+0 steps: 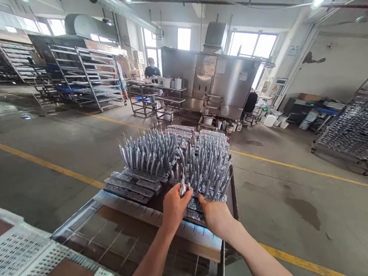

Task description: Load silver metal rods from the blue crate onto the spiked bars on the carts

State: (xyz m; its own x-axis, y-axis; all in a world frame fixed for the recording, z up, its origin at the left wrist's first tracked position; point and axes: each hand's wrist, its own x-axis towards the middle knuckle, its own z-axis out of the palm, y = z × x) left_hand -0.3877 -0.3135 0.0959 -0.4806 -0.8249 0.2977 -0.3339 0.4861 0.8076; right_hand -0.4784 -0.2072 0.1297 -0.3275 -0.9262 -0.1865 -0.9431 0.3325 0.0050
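My left hand [175, 208] is closed, thumb and fingers pinching a slim silver fish-shaped piece [183, 185] that stands upright. My right hand [218, 216] is beside it, low at the near end of the right-hand cluster; its fingers curl, and what they grip is hidden among the pieces. Many similar silver pieces [206, 162] stand upright in dense rows on foil-like, crusted bars [194, 215]. A second cluster of silver pieces [149, 152] stands to the left, with bare dark bars [128, 186] in front of it.
The bars rest on a metal-framed cart [74, 218]. White perforated trays [22, 253] lie at lower left. Tall racks [90, 77] and a large steel machine [211, 79] stand behind. A masked person [152, 69] is at a far table; another rack [355, 128] is at right.
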